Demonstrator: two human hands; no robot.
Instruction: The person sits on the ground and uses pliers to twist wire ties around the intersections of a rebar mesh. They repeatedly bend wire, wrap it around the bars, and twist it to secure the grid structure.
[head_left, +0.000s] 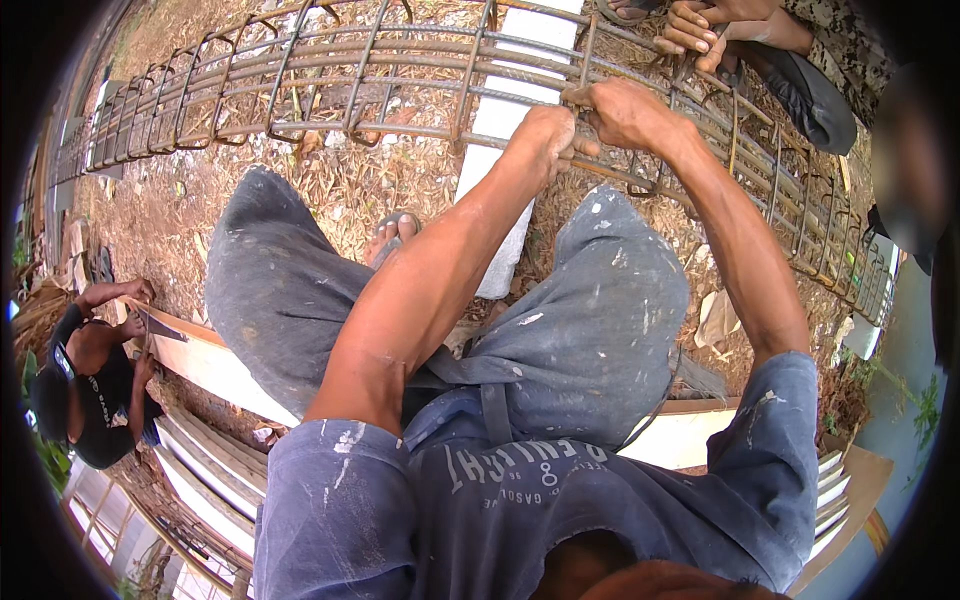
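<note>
Outdoors, ground point(160, 215) strewn with dry leaves and pale scraps spreads under everything. Across its upper part runs a long rebar cage point(476, 70), made of lengthwise ribbed bars with stirrups spaced along them; it lies in front of the person, beyond the knees, and the lens bends it into an arc. The person's grey trousers point(600, 300), flecked with white paint, fill the middle, with the knees spread wide.

A co-worker point(95, 390) in dark clothing crouches at the far left, beside a long light board point(228, 372). A stack of boards point(205, 470) lies nearer the lower left. At the upper right, another person in patterned clothing point(850, 45) reaches over the cage.

Between the knees, a narrow white slab point(506, 255) stretches away and passes below the cage. A handsaw point(165, 328) is at the co-worker's hands, by the board's end.

Both of the person's hands meet close together at the cage's near side, just above the slab. The left hand point(553, 140) is curled by the nearest bar; the right hand point(628, 112) bends its fingers beside a stirrup. Whether either is clamped on metal, I cannot tell.
</note>
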